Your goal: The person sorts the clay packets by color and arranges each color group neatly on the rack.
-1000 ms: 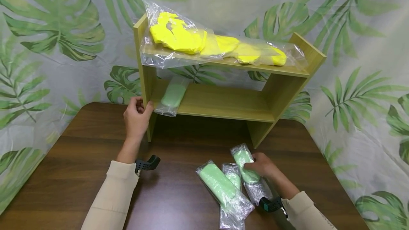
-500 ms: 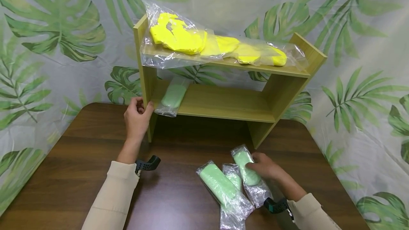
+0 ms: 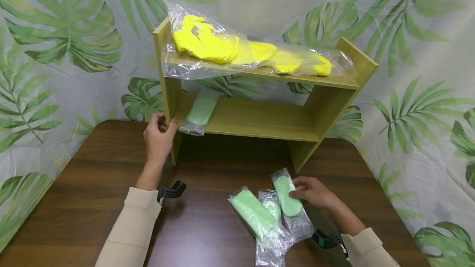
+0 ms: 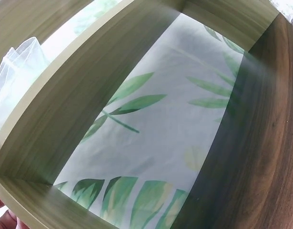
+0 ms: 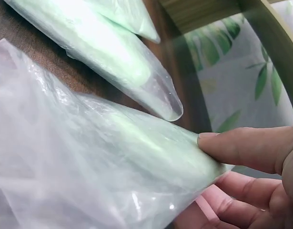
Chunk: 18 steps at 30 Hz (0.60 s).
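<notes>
My left hand point(image 3: 158, 137) grips the left side panel of a small wooden shelf point(image 3: 259, 116), thumb on the front edge; in the left wrist view only its fingertips point(image 4: 4, 220) show. My right hand point(image 3: 315, 195) pinches the edge of a clear plastic packet with a soft pale green slab inside point(image 3: 288, 201). In the right wrist view the thumb lies on top of this packet point(image 5: 151, 148), with the fingers beneath. Two similar packets, one point(image 3: 254, 213) crossing over the other point(image 3: 270, 254), lie just to its left on the table.
Another green packet point(image 3: 202, 110) lies on the middle shelf, at its left end. Bags of bright yellow, clay-like lumps point(image 3: 208, 40) fill the top shelf, their plastic hanging over its front edge. A leaf-patterned cloth point(image 3: 67, 32) hangs behind the brown wooden table point(image 3: 111, 168).
My right hand has shifted slightly right, and the packet it pinches has turned and moved a little with it, its lower end drawn smoother. My left hand stays on the shelf panel.
</notes>
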Each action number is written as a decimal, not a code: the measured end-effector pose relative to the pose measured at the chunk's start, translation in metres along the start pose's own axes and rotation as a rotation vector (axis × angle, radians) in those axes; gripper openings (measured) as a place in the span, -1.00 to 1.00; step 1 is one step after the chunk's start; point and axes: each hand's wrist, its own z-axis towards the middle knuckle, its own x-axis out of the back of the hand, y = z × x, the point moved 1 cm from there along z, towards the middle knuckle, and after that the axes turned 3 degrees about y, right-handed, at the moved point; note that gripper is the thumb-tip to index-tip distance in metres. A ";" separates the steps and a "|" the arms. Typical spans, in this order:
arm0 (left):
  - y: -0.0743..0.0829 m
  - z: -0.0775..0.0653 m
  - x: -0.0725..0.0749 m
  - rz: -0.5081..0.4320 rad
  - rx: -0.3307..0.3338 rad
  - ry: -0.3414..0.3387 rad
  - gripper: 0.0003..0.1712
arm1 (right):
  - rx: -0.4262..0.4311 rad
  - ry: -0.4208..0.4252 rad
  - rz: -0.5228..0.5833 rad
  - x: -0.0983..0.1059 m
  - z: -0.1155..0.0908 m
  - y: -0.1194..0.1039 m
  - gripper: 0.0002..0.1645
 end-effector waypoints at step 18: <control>0.000 0.000 0.000 -0.006 0.007 -0.002 -0.64 | 0.100 0.041 -0.031 0.018 -0.008 -0.019 -0.39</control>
